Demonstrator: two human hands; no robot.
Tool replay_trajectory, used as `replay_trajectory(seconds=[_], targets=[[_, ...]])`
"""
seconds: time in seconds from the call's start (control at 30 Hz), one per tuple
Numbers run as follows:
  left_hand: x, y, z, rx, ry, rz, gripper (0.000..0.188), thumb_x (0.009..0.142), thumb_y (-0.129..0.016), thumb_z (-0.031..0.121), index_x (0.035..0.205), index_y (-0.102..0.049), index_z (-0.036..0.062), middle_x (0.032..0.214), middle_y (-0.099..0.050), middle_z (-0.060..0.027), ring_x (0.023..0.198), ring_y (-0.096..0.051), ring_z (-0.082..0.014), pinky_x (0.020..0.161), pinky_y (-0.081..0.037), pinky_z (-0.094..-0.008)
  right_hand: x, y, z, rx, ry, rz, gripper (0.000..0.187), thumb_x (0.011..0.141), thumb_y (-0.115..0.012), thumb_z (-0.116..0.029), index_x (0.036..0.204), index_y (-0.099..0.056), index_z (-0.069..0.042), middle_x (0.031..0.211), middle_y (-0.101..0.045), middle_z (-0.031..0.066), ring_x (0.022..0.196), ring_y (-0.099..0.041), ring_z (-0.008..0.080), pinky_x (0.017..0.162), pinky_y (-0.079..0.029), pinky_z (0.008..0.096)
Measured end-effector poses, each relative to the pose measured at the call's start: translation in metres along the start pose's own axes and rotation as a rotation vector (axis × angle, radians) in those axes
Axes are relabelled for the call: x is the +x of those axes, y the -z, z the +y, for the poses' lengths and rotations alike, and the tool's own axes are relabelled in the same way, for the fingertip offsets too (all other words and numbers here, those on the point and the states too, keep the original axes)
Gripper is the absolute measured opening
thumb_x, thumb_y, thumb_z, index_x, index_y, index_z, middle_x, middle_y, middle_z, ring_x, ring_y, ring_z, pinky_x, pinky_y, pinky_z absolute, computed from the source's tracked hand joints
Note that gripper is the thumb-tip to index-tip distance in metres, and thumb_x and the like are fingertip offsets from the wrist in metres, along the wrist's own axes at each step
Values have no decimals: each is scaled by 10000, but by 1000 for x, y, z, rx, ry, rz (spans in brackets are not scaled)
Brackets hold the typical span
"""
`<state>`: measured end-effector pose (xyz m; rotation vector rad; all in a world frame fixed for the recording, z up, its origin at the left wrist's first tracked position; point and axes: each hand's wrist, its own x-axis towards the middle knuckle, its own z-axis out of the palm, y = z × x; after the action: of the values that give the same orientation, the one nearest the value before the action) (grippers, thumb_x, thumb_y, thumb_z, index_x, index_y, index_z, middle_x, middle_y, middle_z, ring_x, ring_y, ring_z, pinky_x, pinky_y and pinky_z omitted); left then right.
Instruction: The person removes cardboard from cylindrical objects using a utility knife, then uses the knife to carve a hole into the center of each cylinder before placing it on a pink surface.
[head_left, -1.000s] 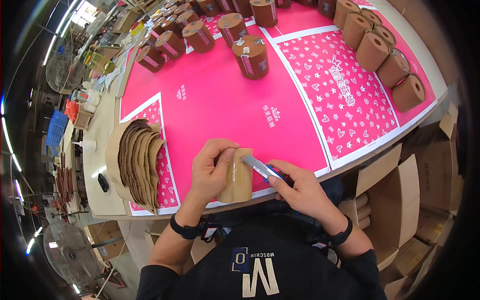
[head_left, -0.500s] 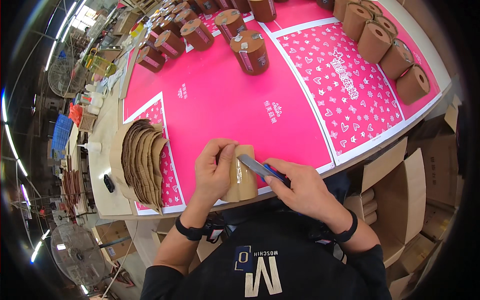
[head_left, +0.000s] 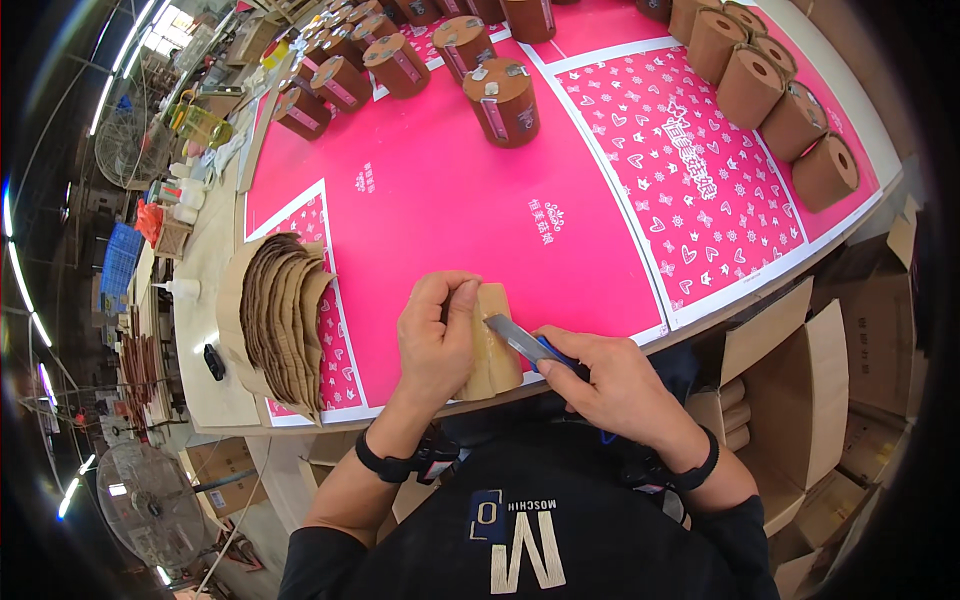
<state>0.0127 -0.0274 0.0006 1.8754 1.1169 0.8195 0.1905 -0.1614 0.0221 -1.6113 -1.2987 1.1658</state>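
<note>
open carton holds tan rolls; left hand grips cylinder

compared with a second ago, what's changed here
The tip of the knife sits slightly lower along the tube, whose lower end has swung a little right. The left hand still holds the tube, the right hand the knife; the stack stayed put.

A caged fan stands at lower left, a blue basket farther up, and a second fan beyond.
</note>
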Motion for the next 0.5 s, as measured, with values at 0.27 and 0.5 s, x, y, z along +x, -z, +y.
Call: replay_trajectory(seconds=[0.27, 0.5], targets=[[1, 0, 2, 53, -1, 2, 148, 1029, -636, 136, 1010, -676, -6, 913, -674, -126, 841, -656, -227, 763, -509, -338, -5, 2, 2, -42, 8, -19, 216, 982, -615, -239, 1112, -660, -72, 784, -654, 216, 749, -652, 412, 664, -503, 487], [1, 0, -1, 87, -24, -12, 207, 1074, -602, 187, 1043, -685, 0, 905, -691, -23, 864, -598, -80, 781, -495, -257, -17, 8, 2, -29, -16, -99, 269, 978, -629, -251, 1162, -674, -61, 810, -674, 219, 758, -664, 408, 686, -518, 479]])
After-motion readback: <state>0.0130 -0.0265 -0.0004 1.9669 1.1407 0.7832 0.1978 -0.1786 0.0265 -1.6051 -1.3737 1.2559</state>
